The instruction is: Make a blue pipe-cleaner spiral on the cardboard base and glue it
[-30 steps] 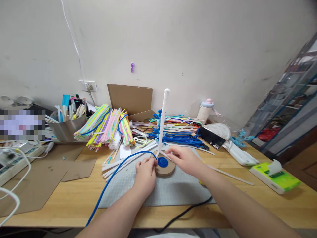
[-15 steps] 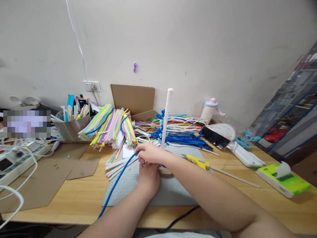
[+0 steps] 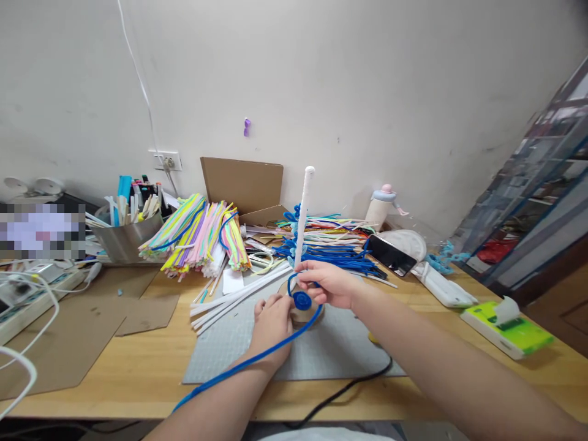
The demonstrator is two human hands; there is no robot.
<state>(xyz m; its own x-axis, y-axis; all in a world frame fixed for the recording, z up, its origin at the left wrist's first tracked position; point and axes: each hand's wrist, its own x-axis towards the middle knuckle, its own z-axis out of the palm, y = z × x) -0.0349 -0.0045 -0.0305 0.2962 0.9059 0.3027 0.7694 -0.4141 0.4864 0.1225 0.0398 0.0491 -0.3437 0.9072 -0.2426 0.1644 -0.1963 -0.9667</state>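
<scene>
A flat spiral of blue pipe cleaner (image 3: pixel 302 301) stands in front of a round wooden base (image 3: pixel 301 320). My left hand (image 3: pixel 272 313) is closed at its left side, fingertips on the blue pipe cleaner. On the right, my right hand (image 3: pixel 328 283) pinches the same pipe cleaner near the top of the spiral. The long free end loops down and trails across my left forearm. Behind my hands rises a white wrapped rod (image 3: pixel 302 220), nearly upright, with light-blue pipe cleaner pieces (image 3: pixel 294 229) beside it.
Underneath lies a grey cutting mat (image 3: pixel 220 355) with white strips (image 3: pixel 211 309) on its left. Bundles of coloured pipe cleaners (image 3: pixel 195 236) and blue ones (image 3: pixel 340 257) lie behind. A phone (image 3: pixel 390 254), tissue pack (image 3: pixel 505 327) and black cable (image 3: pixel 342 395) are around.
My right hand has moved from over my left hand to the right of the spiral, carrying the strand round. The spiral has come into view, and the free end now crosses my left forearm.
</scene>
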